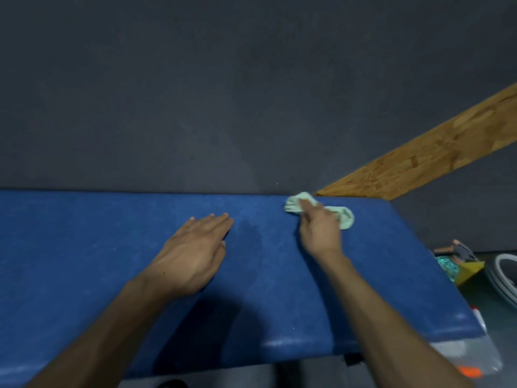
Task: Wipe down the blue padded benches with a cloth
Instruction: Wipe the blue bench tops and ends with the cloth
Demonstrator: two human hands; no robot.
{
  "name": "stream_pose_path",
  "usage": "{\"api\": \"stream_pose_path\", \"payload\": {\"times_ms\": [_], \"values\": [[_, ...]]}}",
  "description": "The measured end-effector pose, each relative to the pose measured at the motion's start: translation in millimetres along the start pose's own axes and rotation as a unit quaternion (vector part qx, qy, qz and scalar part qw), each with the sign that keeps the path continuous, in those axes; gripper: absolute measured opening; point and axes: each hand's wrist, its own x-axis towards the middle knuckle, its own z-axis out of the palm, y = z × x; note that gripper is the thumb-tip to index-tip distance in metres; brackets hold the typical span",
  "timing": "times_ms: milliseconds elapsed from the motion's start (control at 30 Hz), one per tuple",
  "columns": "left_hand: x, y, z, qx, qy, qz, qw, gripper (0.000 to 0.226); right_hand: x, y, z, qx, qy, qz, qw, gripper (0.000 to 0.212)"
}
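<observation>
Two hands on the bench: left hand flat, right hand gripping a half-hidden cloth.

The bench has a blue padded cover, finely grained and mostly matt, with a faint sheen along its near edge. The cloth is soft, pale green fabric, crumpled. The wall looks dark grey, matt and slightly rough. The board is flaky chipboard wood, unpolished. The bottle is clear, glossy plastic.
</observation>
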Motion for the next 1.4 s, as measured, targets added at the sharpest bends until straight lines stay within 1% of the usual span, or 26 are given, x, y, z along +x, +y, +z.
{"api": "stream_pose_path", "payload": {"times_ms": [67, 133, 200, 233, 267, 367, 433, 500, 533, 600, 733, 800, 833, 867, 900, 1000, 1067, 1100, 1167, 1267, 1333, 1400], "values": [[-2, -2, -1, 0.002, 0.002, -0.001, 1.0, 0.072, -24, -47, 27, 0.022, -0.005, -0.072, 0.997, 0.04], [-2, -3, 0, -0.01, 0.007, -0.003, 1.0, 0.07, -48, -75, 38, 0.038, -0.028, -0.149, 0.988, 0.044], [-2, -2, 0, -0.019, 0.01, -0.004, 1.0, 0.066, -55, -70, 30, 0.043, -0.054, -0.203, 0.977, 0.046], [-2, -1, 1, -0.015, 0.008, -0.002, 1.0, 0.066, -51, -56, 20, 0.042, -0.057, -0.204, 0.976, 0.045], [-3, -1, 1, -0.008, 0.007, 0.0, 1.0, 0.066, -44, -39, 9, 0.039, -0.058, -0.183, 0.981, 0.042], [-9, -1, 1, -0.003, -0.004, 0.0, 1.0, 0.067, -22, 27, -31, 0.006, -0.041, -0.045, 0.998, 0.038], [-13, -3, 0, -0.002, -0.005, -0.003, 1.0, 0.067, -19, 57, -49, -0.01, -0.013, 0.026, 1.0, 0.038], [-17, -3, 0, 0.005, -0.008, -0.008, 1.0, 0.068, -22, 56, -47, -0.015, 0.005, 0.06, 0.998, 0.036], [-19, -2, 0, 0.007, -0.012, -0.01, 1.0, 0.069, -26, 43, -40, -0.015, 0.011, 0.057, 0.998, 0.035], [-22, -1, 1, 0.009, -0.019, -0.013, 1.0, 0.07, -39, 6, -17, -0.01, 0.025, 0.015, 1.0, 0.034], [-27, -1, 2, 0.002, -0.017, -0.012, 1.0, 0.071, -86, -72, 22, 0.027, 0.027, -0.109, 0.993, 0.043], [-29, 0, 2, -0.002, -0.011, -0.009, 1.0, 0.07, -101, -77, 19, 0.03, 0.006, -0.176, 0.984, 0.046], [-31, 0, 2, 0.003, -0.008, -0.006, 1.0, 0.071, -100, -67, 11, 0.027, -0.005, -0.19, 0.981, 0.047], [-33, 0, 2, 0.008, -0.005, -0.004, 1.0, 0.073, -96, -51, 0, 0.023, -0.015, -0.184, 0.983, 0.046], [-36, 1, 2, 0.011, -0.003, -0.002, 1.0, 0.075, -90, -31, -11, 0.02, -0.02, -0.159, 0.987, 0.043], [-47, 2, -1, 0.004, -0.006, -0.006, 1.0, 0.072, -75, 33, -47, 0.007, -0.004, -0.027, 1.0, 0.036], [-52, 2, -4, 0.002, -0.006, -0.011, 1.0, 0.071, -75, 49, -54, -0.001, 0.014, 0.035, 0.999, 0.036], [-54, 1, -5, 0.004, -0.006, -0.012, 1.0, 0.071, -77, 42, -48, -0.007, 0.023, 0.044, 0.999, 0.036], [-58, -2, -5, 0.006, -0.001, -0.017, 1.0, 0.07, -87, 11, -25, -0.016, 0.048, 0.016, 0.999, 0.036], [-65, -5, -4, 0.005, 0.004, -0.025, 1.0, 0.07, -116, -58, 12, 0.006, 0.055, -0.071, 0.996, 0.042], [-70, -5, -5, 0.006, 0.003, -0.028, 1.0, 0.075, -140, -88, 22, 0.023, 0.039, -0.143, 0.989, 0.046], [-74, -5, -7, 0.004, -0.001, -0.03, 1.0, 0.086, -149, -84, 17, 0.032, 0.006, -0.2, 0.979, 0.05]]}}
